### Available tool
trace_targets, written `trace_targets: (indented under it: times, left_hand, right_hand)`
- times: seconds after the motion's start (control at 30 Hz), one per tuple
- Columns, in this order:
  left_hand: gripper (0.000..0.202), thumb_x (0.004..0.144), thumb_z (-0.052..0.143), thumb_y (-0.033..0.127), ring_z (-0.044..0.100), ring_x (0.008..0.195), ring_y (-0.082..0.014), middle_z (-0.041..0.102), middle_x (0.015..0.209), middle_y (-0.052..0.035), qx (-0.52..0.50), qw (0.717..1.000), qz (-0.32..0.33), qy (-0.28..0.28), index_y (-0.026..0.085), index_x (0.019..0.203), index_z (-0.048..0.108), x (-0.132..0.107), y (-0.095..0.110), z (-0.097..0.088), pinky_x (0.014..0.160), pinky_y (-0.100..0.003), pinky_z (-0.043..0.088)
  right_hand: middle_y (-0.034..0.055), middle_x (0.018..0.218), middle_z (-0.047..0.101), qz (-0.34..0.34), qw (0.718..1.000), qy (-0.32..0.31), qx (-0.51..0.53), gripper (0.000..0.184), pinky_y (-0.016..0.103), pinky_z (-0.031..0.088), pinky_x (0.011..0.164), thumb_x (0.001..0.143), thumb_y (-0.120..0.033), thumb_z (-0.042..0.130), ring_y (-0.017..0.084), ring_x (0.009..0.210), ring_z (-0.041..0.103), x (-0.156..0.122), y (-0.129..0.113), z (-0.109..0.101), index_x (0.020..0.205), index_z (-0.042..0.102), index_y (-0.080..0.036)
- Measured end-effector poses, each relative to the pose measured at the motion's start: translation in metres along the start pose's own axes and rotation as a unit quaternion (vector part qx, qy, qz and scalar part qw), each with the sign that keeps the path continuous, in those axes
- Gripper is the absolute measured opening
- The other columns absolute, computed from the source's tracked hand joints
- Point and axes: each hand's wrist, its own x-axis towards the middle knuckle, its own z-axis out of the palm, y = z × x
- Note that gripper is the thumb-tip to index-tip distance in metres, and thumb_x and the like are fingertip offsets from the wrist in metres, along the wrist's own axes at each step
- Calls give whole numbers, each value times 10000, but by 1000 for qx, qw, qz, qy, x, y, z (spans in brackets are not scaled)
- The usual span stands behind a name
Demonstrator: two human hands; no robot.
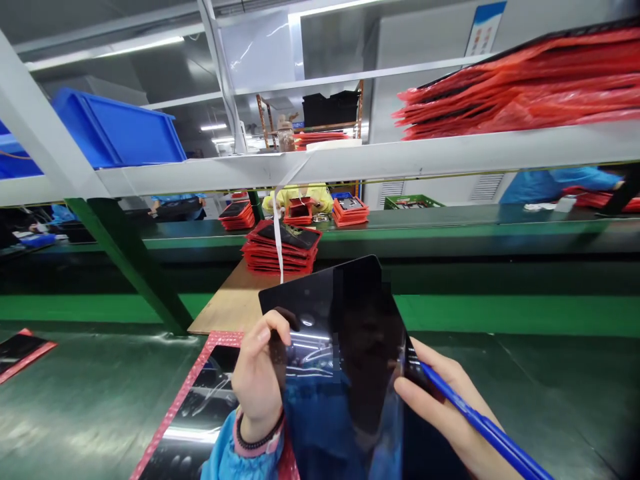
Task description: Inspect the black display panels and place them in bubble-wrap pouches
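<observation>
A glossy black screen panel (320,347) is held up in front of me, tilted, with lights reflecting on its face. My left hand (260,373) grips its left edge, the thumb bent over the front. My right hand (445,393) pinches the right edge, thumb on the face and fingers behind. A blue pen (480,420) also rests in my right hand, pointing toward the panel. Below my left hand, another black panel (200,407) lies on pink bubble wrap (173,410) on the green bench.
A wooden board (225,307) bears a stack of red-wrapped panels (280,250). At left lies another panel (23,350). A green post (127,260) and white shelf beam (345,157) frame the bench. Blue bins (130,133) and red packs (520,87) sit above. Co-workers sit beyond.
</observation>
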Motion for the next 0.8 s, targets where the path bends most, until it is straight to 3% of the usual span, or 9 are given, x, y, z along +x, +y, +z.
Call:
trace_targets:
  times: [0.17,0.27,0.37,0.5,0.67,0.8]
  left_hand:
    - [300,760,472,345,426,562,-162,474,543,-19,9,1000,20,2,194,517,562,-7,0,2,547,-288,327]
    - [285,755,481,336,440,554,-164,503,544,-21,14,999,33,2,194,533,590,-11,-3,1,542,-295,338]
    - [276,755,482,316,510,599,-178,571,574,-33,30,997,67,-1,196,545,615,-17,-5,-2,556,-299,362]
    - [286,767,492,314,530,559,-172,585,535,-22,32,995,93,-8,205,546,639,-24,-2,-3,526,-293,377]
    - [271,758,559,320,540,484,-145,607,510,-4,58,989,130,-27,206,538,666,-29,8,-1,464,-264,387]
    - [257,751,573,290,539,427,-124,613,471,2,88,983,152,-46,200,540,689,-32,12,-4,449,-239,399]
  right_hand:
    - [-1,1111,729,-20,996,-82,24,445,330,603,741,757,-347,721,260,818,734,3,-3,-6,1197,648,-346]
    - [6,1286,636,-46,996,-73,-13,617,343,575,860,723,-294,766,300,1054,666,0,6,-10,1301,559,-358]
    - [1,1440,486,-102,993,-27,-61,816,394,429,1047,706,-265,796,303,1296,451,-5,13,-9,1415,410,-381]
    - [-21,1535,308,-209,975,17,-68,952,440,330,1102,722,-251,792,290,1362,321,-10,12,-2,1477,242,-430]
    - [21,1436,479,-350,926,-36,-138,760,499,345,1080,747,-141,739,313,1372,287,-8,5,-10,1410,430,-350]
    - [26,1407,519,-382,912,-47,-145,655,403,474,1003,804,-117,641,264,1321,413,-8,6,-19,1393,445,-326]
